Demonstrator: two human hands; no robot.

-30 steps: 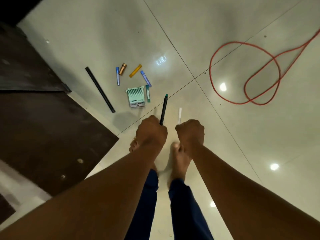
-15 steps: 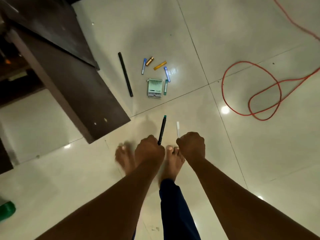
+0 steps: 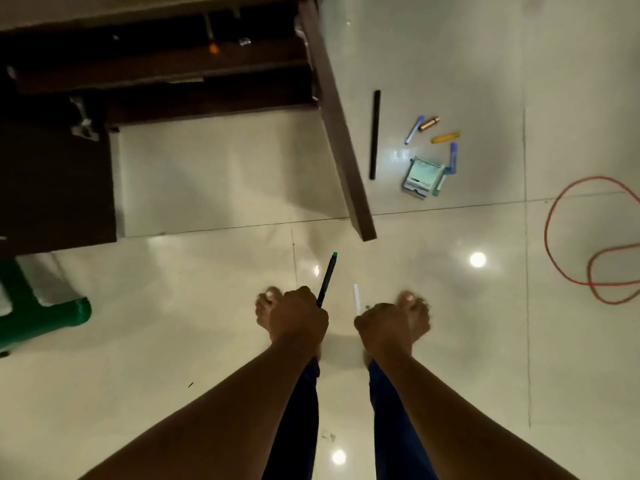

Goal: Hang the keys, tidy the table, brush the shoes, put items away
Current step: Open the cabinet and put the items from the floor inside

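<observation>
My left hand grips a black pen with a green tip that points away from me. My right hand holds a thin white stick in its fist. Both fists hang over my bare feet on the pale tiled floor. Up at the right lie a long black stick, a green and white box, two blue markers, a gold tube and a yellow marker.
A dark wooden table with shelves underneath fills the upper left. A green plastic stool leg stands at the left edge. A red cable loops on the floor at the right.
The view has swung left: the table and its shelves now fill the top, and the floor items have slid to the right. Both hands keep their grips.
</observation>
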